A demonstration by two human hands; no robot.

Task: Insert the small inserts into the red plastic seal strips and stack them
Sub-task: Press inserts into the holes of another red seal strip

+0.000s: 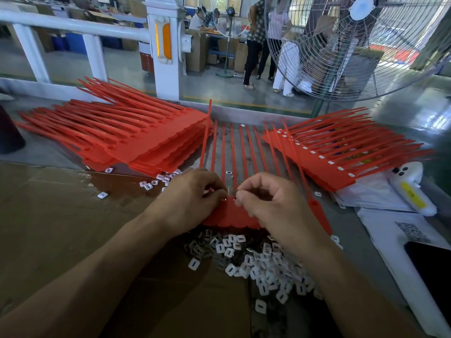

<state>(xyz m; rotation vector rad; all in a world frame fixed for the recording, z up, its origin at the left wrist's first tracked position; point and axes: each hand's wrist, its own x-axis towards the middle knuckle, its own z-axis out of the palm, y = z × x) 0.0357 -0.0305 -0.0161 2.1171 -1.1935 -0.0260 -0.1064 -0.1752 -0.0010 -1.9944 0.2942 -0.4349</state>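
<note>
Pinching at the red seal strip point(229, 213) lying mid-worktop, left hand point(192, 198) & right hand point(266, 203) both have fingers curled tight on its near tab. Loose white inserts point(256, 262) heaped just near of it; red stacks far left point(127, 132) & far right point(324, 152).

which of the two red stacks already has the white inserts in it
The stack on the right: white inserts show along its band. The bigger stack on the left shows only empty red slots.

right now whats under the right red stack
A white plastic bag shows beneath the right stack's near edge. How far it runs under, and anything else there, is covered by the strips.
</note>
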